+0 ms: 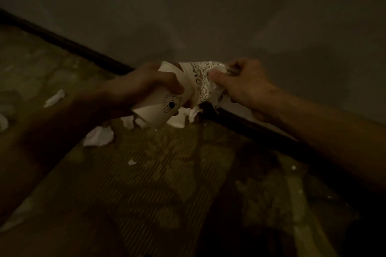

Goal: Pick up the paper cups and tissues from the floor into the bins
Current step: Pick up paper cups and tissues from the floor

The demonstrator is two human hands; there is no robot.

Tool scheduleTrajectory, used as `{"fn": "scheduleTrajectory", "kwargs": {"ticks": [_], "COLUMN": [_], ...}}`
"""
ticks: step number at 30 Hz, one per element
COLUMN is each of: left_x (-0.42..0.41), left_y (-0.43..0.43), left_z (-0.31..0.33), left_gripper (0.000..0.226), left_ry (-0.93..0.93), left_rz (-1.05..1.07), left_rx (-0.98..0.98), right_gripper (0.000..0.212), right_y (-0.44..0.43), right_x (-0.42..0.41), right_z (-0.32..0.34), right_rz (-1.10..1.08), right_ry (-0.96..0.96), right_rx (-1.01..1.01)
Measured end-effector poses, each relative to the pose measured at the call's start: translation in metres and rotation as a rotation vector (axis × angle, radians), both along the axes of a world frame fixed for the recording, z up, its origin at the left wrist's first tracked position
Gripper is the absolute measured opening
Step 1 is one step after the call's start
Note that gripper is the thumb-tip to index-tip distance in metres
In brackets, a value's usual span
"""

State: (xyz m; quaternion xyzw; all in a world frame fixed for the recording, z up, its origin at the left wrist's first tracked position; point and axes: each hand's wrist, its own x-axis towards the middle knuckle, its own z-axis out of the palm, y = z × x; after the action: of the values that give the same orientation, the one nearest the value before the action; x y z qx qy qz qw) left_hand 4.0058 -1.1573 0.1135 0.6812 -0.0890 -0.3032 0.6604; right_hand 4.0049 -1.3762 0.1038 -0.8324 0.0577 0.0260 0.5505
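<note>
My left hand (150, 83) grips a white paper cup (163, 108) with a small bear drawing, held tilted above the floor. My right hand (244, 85) pinches a second paper cup (201, 81) with black doodle print, and its end sits against the mouth of the first cup. Both cups are held near the wall. White tissues lie on the floor below: one crumpled tissue (99, 136) left of centre, another tissue (179, 119) right under the cups, and one tissue (55, 98) further left. No bin is in view.
The scene is very dim. A dark skirting board (83, 52) runs diagonally along the grey wall (208, 16). The floor (146, 194) is ribbed and patterned. A tiny white scrap (131, 161) lies mid-floor, and a pale shape (3, 123) shows at the left edge.
</note>
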Motion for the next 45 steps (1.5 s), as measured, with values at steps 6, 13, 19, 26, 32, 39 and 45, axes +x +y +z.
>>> {"fn": "scheduleTrajectory", "kwargs": {"ticks": [6,13,19,26,32,39,45], "left_x": [-0.015,-0.073,-0.19,-0.259,-0.266,-0.262,-0.236], "left_y": [-0.095,-0.293,-0.456,-0.525,-0.527,-0.503,-0.494], "left_z": [0.118,0.161,0.112,0.002,-0.029,-0.031,0.009], "left_gripper": [0.043,0.063,0.057,0.038,0.04,0.053,0.036], "left_ry": [-0.143,-0.087,0.117,0.174,-0.191,-1.036,-1.055], "left_rz": [-0.302,-0.625,-0.747,-0.746,-0.755,-0.673,-0.647], "left_rx": [-0.128,-0.166,0.027,0.195,0.377,0.68,0.63], "right_gripper": [0.018,0.034,0.029,0.043,0.082,0.072,0.037], "right_y": [-0.097,-0.265,-0.38,-0.408,-0.407,-0.41,-0.411], "right_x": [-0.07,-0.207,-0.354,-0.412,-0.414,-0.427,-0.425], "right_z": [0.115,0.161,0.091,-0.001,0.003,0.014,0.033], "right_rz": [-0.141,-0.52,-0.784,-0.763,-0.423,-0.385,-0.548], "right_ry": [-0.185,-0.26,-0.085,0.244,0.434,0.347,0.045], "right_rx": [-0.015,-0.193,-0.16,-0.399,-0.499,-0.405,-0.572]}}
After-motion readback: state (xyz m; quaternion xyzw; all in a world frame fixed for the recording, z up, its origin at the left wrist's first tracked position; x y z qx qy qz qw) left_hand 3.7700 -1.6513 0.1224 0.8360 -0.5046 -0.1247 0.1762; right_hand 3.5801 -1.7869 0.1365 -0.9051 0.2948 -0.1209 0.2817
